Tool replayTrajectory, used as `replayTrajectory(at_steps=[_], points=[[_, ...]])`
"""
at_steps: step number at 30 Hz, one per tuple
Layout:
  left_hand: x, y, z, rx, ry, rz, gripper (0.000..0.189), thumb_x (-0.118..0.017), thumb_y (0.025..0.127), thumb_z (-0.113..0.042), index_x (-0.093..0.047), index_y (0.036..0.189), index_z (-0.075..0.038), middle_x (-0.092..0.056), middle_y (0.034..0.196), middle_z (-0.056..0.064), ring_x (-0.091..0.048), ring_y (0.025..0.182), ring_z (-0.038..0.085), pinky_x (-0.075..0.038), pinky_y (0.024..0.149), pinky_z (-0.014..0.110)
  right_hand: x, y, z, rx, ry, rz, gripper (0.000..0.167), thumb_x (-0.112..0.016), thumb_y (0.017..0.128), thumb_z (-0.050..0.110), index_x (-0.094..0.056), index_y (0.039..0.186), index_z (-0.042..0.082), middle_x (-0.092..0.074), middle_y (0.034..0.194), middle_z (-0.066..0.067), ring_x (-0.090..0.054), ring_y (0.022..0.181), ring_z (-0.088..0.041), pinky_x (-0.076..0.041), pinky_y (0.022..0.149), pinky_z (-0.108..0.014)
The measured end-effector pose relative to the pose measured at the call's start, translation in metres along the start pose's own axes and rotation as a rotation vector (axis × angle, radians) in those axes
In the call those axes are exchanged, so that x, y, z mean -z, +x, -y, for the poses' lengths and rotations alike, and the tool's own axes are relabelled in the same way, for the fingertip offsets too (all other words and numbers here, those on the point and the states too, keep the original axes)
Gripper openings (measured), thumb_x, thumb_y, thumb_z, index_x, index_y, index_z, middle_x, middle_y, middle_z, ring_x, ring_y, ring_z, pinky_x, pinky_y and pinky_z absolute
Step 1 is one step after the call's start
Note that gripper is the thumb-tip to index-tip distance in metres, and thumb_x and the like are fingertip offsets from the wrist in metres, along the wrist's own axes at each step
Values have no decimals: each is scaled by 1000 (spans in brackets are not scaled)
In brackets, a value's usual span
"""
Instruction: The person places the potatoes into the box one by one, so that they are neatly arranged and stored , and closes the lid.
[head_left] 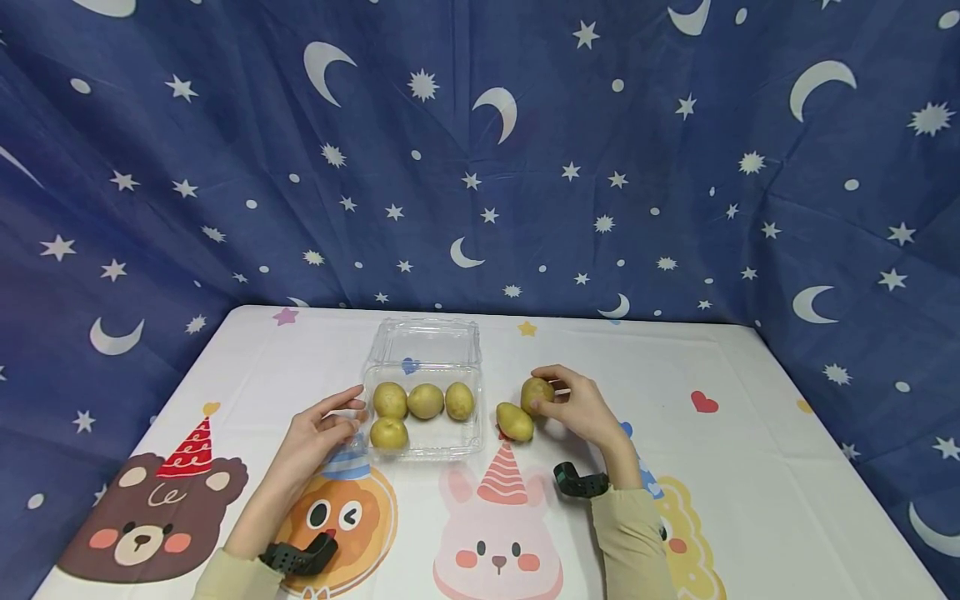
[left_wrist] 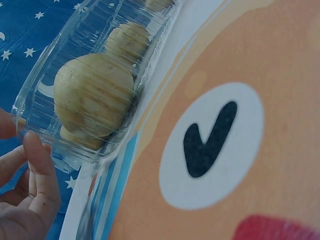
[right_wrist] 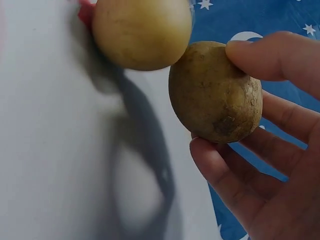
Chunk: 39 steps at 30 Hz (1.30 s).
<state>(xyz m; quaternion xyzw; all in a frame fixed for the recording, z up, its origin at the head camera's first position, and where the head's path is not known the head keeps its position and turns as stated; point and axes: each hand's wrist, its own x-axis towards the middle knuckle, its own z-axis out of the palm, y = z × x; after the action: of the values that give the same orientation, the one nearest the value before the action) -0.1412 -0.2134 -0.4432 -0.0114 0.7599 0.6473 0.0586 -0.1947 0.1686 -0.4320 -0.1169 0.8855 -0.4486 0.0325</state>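
Observation:
My right hand (head_left: 581, 408) grips a brownish potato (right_wrist: 217, 92) between thumb and fingers, to the right of the box. Close beside it, a smoother yellow potato (head_left: 514, 422) lies on the cloth and overlaps the held one in the right wrist view. A clear plastic clamshell box (head_left: 442, 452) stands with its lid (head_left: 425, 342) folded back. Inside are several potatoes: three in a row, including a middle potato (head_left: 426, 401), and a front-left potato (head_left: 389, 433). My left hand (head_left: 318, 433) has its relaxed, spread fingertips right at the box's left side, holding nothing.
The white tablecloth (head_left: 750, 475) carries printed cartoon animals, a heart and stars. Behind the table hangs a dark blue curtain (head_left: 540, 200) with moons and stars. Each wrist wears a black camera band, including the left band (head_left: 300, 557).

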Motion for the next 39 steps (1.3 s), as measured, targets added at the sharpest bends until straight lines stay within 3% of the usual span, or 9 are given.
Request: replayTrajectory(at_steps=[14,29,39], points=[[-1,1,-1,32,56,-19,54,-57,90,-5,-46,142,-9,-54,125,19,-63,93,1,-52,72,17,6,0,13,46,25,-12,46,-73,81,11,-60,124,5,-62,125,-14,-61,105,-27,-52,91,-42],[-1,0,-1,14,43,-12,54,-56,89,-3,-46,142,-7,-55,122,18,-64,93,3,-52,71,18,6,-4,36,108,29,-12,45,-74,80,14,-62,122,6,-64,119,-11,-60,100,-23,-53,88,-39],[-1,1,-1,13,41,-8,54,-56,89,-3,-46,142,-6,-55,121,17,-64,93,3,-52,71,17,1,-5,50,191,20,6,44,-75,80,12,-62,121,4,-65,118,-10,-61,98,-24,-54,85,-35]])
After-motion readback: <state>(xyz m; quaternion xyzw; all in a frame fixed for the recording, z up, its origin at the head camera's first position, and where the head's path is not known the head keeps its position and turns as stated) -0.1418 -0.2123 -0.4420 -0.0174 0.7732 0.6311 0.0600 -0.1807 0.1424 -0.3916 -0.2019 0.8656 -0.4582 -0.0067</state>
